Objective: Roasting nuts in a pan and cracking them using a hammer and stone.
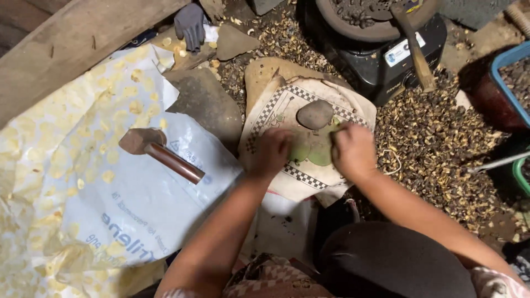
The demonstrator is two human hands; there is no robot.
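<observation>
Checkered cloth (pixel 309 176) on floor, soft, limp, best taken at edges: left hand (pixel 270 152) and right hand (pixel 353 150) press down, fingers curled onto it, near a heavy rounded stone (pixel 314 114); hammer (pixel 160 152) lies left.

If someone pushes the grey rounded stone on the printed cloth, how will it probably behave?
The grey stone looks solid, so probably heavy for its size. Its rounded shape may rock or roll slightly. The printed cloth beneath seems soft and would likely slow sliding.
</observation>
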